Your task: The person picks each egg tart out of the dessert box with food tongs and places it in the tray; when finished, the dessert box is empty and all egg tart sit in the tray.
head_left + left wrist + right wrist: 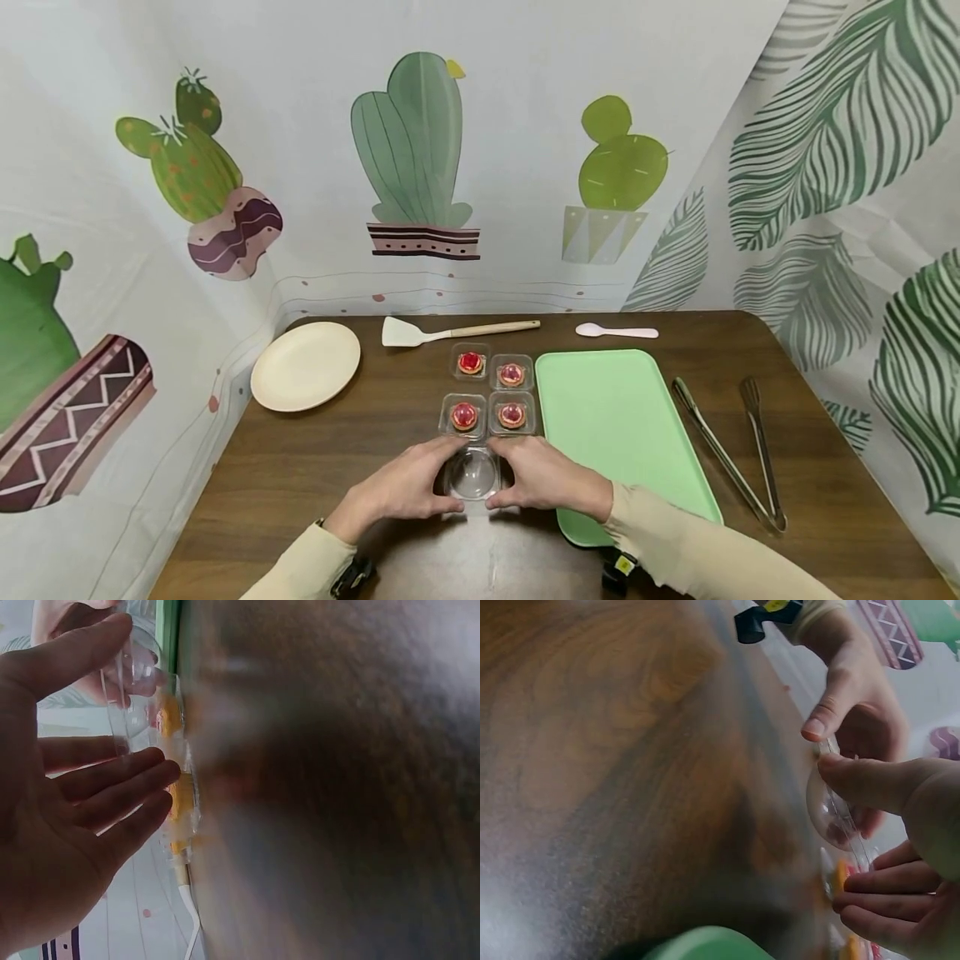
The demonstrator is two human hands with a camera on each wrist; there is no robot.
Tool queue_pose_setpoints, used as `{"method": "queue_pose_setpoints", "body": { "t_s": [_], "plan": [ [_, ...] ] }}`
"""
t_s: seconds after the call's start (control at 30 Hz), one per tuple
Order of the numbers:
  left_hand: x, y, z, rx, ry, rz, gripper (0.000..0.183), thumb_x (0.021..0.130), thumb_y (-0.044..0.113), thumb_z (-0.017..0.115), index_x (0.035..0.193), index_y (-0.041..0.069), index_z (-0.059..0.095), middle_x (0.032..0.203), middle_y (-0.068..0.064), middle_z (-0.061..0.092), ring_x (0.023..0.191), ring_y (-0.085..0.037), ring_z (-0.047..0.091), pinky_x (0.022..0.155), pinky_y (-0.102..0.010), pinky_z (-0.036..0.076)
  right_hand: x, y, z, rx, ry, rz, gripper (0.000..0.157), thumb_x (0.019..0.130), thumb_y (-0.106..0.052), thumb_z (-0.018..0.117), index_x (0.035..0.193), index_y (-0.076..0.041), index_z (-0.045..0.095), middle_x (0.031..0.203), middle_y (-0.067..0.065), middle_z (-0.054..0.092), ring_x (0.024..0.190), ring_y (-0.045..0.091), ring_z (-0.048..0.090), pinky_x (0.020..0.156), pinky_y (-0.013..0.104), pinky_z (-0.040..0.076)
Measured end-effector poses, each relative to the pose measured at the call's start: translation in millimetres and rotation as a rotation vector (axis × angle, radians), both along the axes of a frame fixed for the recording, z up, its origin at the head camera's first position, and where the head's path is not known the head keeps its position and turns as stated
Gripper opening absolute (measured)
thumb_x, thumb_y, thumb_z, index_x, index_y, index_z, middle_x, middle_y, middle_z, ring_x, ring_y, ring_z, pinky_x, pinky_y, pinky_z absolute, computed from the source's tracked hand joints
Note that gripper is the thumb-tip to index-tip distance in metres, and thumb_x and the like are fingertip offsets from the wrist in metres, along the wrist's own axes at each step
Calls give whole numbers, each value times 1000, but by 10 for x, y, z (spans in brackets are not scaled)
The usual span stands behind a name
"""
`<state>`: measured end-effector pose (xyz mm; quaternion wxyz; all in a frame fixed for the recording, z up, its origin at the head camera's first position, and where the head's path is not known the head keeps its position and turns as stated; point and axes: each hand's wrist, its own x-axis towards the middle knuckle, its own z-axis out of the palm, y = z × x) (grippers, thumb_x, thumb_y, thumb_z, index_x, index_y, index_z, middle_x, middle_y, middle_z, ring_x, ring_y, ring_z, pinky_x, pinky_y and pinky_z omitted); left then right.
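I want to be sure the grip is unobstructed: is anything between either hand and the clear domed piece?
Nothing visible is. The left hand and right hand hold the clear domed piece directly, from opposite sides. The red-topped tarts sit beyond it; the green tray lies to the right.

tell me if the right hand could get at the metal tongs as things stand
Probably not this instant: the right hand is holding a clear domed piece together with the left hand. Once free, likely yes, since the metal tongs lie uncovered just right of the green tray.
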<state>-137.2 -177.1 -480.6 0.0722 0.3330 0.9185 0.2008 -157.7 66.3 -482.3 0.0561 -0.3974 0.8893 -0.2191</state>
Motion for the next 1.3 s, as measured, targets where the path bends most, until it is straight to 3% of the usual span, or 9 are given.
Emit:
{"method": "queue_pose_setpoints", "body": {
  "t_s": [0.23,0.43,0.67,1.03,1.3],
  "plan": [
    [9,-42,-4,-64,13,41,87,76,44,80,145,6,43,144,-14,50,128,-28,53,107,-42,44,6,-87,-39,18,34,-9,76,71,-49,82,127,-4,59,107,7,71,92,15,67,78,27,58],
    [23,-66,11,-71,25,82,88,74,44,81,143,3,45,141,-14,53,126,-29,55,105,-43,46,10,-129,-51,52,48,-23,84,71,-52,81,130,2,57,110,12,71,94,21,69,81,29,59],
    [48,-80,-24,-86,40,119,90,73,45,82,141,0,46,139,-16,55,123,-30,57,104,-43,47,15,-151,-88,77,87,-26,84,72,-52,81,129,4,57,103,13,71,89,23,70,75,30,60],
    [59,-67,-52,-75,57,148,87,72,43,84,139,-2,49,133,-14,61,115,-27,63,96,-39,53,13,-157,-123,88,149,-13,81,74,-50,80,128,6,58,108,16,71,95,26,69,81,34,59],
    [91,-84,-4,-80,56,179,90,68,43,86,140,2,50,130,-10,63,109,-27,66,91,-40,55,13,-147,-92,93,121,-17,85,73,-52,79,129,7,57,111,19,69,98,27,68,83,34,58]
  ]
}}
